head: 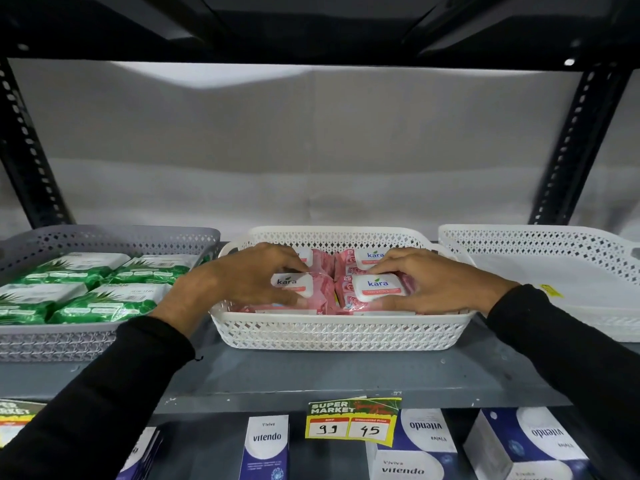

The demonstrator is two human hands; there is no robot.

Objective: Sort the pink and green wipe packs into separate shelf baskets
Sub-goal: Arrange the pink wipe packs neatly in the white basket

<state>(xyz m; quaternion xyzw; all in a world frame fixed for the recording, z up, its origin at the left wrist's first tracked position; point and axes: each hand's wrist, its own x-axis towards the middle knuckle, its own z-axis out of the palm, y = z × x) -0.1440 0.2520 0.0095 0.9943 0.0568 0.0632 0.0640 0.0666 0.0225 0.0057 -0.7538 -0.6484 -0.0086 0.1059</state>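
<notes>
white middle basket [343, 336], on the grey shelf [311, 375]: held four visible pink wipe packs [367, 271], glossy wrap, white flip lids marked "kara". grey basket [52, 341] to its left: four visible green wipe packs [86, 289], leaf print. basket to its right [588, 299]: no packs seen. sorting looked nearly done; only straightening appeared left. left hand [242, 282] fingers curled around a front pink pack; right hand [433, 282] curled around the neighbouring one.
</notes>
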